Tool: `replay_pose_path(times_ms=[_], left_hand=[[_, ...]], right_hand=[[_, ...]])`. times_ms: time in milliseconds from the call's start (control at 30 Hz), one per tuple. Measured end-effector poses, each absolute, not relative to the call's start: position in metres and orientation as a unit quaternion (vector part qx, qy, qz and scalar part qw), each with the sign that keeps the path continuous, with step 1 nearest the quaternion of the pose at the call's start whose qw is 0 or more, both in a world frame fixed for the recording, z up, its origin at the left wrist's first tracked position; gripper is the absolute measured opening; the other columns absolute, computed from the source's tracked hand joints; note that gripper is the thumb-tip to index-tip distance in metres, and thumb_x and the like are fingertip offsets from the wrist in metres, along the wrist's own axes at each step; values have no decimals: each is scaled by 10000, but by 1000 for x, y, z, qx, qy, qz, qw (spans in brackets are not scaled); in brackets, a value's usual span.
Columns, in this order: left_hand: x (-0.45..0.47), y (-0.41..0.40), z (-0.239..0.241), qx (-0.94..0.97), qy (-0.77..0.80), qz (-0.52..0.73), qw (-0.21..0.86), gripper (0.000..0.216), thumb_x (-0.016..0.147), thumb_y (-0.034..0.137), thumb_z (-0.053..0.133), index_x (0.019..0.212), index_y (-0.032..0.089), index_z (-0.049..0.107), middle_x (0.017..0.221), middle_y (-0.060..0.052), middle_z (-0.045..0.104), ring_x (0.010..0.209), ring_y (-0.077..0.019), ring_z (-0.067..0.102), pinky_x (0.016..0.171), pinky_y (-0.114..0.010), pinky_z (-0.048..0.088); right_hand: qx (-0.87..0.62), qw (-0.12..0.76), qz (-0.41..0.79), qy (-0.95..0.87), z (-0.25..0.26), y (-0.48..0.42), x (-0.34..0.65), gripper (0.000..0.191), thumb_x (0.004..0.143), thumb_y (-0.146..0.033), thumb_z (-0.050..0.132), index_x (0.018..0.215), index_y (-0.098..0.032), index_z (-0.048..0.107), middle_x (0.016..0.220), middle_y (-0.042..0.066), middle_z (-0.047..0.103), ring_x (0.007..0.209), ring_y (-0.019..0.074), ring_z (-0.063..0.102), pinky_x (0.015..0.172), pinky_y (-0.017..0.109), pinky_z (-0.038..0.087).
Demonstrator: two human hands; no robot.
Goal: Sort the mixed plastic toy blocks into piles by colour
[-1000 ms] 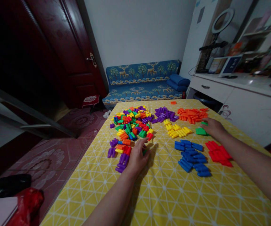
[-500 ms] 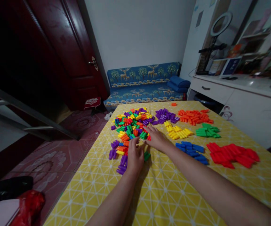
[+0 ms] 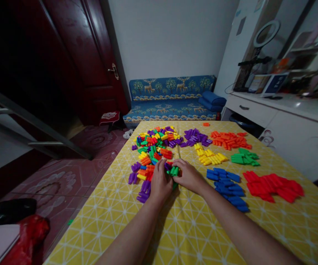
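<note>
My left hand (image 3: 161,181) and my right hand (image 3: 189,176) meet at the near edge of a mixed heap of bullet-shaped plastic blocks (image 3: 156,140). Between them are green blocks (image 3: 173,171), with a purple and a red piece beside. My right fingers curl around the green blocks from the right. The left fingers are bent down on the other side; what they grip is hidden by the hand. Loose purple blocks (image 3: 144,191) lie just left of my left hand.
Sorted groups lie to the right: purple blocks (image 3: 194,137), orange blocks (image 3: 228,140), yellow blocks (image 3: 210,156), green blocks (image 3: 244,157), blue blocks (image 3: 228,184) and red blocks (image 3: 273,186). They rest on a yellow patterned tablecloth (image 3: 115,221). Beyond stands a blue sofa (image 3: 167,106).
My right hand has drawn back toward me from the heap, bringing green blocks close to my left hand. The view has shifted slightly.
</note>
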State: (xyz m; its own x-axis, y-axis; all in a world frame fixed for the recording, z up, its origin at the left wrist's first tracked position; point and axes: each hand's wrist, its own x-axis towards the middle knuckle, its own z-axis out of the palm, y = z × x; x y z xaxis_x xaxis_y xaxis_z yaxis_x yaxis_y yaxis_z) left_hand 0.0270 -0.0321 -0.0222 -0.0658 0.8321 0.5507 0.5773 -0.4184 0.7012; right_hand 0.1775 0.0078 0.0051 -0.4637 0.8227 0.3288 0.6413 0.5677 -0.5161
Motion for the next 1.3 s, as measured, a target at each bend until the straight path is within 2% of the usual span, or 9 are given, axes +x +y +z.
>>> replay_pose_path(times_ms=[333, 500, 700, 833, 967, 1033, 1200, 1267, 1300], left_hand=[[22, -29, -23, 645, 565, 490, 157, 307, 781, 104, 589, 1073, 190, 629, 949, -74, 661, 842, -214, 632, 766, -365, 525], [23, -31, -17, 609, 549, 533, 208, 252, 870, 192, 546, 1114, 183, 608, 1061, -89, 686, 968, -224, 644, 847, -373, 514], [25, -34, -11, 619, 498, 555, 248, 238, 894, 221, 533, 1118, 183, 602, 1087, -78, 687, 1001, -211, 642, 867, -341, 510], [25, -33, -12, 619, 501, 553, 246, 240, 882, 185, 536, 1114, 179, 597, 1071, -79, 687, 1002, -212, 642, 904, -366, 505], [23, -30, -15, 581, 531, 572, 232, 231, 871, 159, 530, 1085, 192, 609, 1046, -73, 693, 1006, -218, 650, 904, -380, 518], [23, -29, -17, 550, 548, 584, 236, 265, 883, 178, 522, 1136, 208, 595, 1051, -78, 690, 990, -220, 660, 867, -378, 539], [25, -29, -19, 554, 499, 610, 268, 648, 873, 244, 575, 1452, 310, 291, 1414, -124, 476, 1067, -208, 635, 792, -333, 565], [26, -34, -15, 585, 503, 596, 221, 610, 873, 284, 581, 1435, 291, 343, 1459, -129, 414, 1119, -217, 598, 790, -319, 552], [26, -38, -12, 607, 516, 572, 195, 506, 881, 307, 567, 1370, 262, 447, 1397, -125, 478, 1090, -214, 603, 773, -308, 544]], right_hand=[[-516, 311, 92, -793, -12, -13, 183, 572, 668, -79, 572, 1217, -229, 628, 1477, 107, 427, 1294, 316, 456, 1048, 497, 394], [-502, 377, 19, -778, -10, -13, 183, 621, 691, -82, 569, 1293, -233, 564, 1513, 76, 390, 1365, 312, 361, 1110, 513, 310], [-451, 368, 49, -811, -9, -14, 179, 417, 804, -108, 528, 1178, -255, 637, 1162, 46, 687, 1131, 256, 571, 1116, 530, 272], [-450, 375, 59, -809, -9, -13, 182, 363, 801, -78, 538, 1074, -273, 676, 1071, 33, 714, 1035, 248, 604, 1067, 495, 338], [-497, 413, 70, -760, -10, -6, 191, 183, 868, -211, 557, 996, -239, 683, 999, 71, 724, 961, 257, 630, 902, 429, 461], [-516, 442, 81, -729, -14, -2, 195, 204, 886, -261, 545, 1045, -215, 666, 1038, 98, 719, 978, 261, 642, 884, 415, 481], [-507, 489, 143, -695, -22, 2, 195, 334, 896, -309, 528, 1201, -196, 603, 1199, 136, 677, 1091, 263, 642, 922, 415, 499], [-508, 510, 150, -678, -22, 1, 193, 325, 896, -333, 524, 1174, -192, 617, 1154, 134, 697, 1048, 261, 662, 887, 402, 517], [-508, 523, 152, -667, -21, 0, 192, 317, 900, -347, 517, 1151, -188, 625, 1120, 131, 709, 1017, 255, 672, 866, 390, 525]])
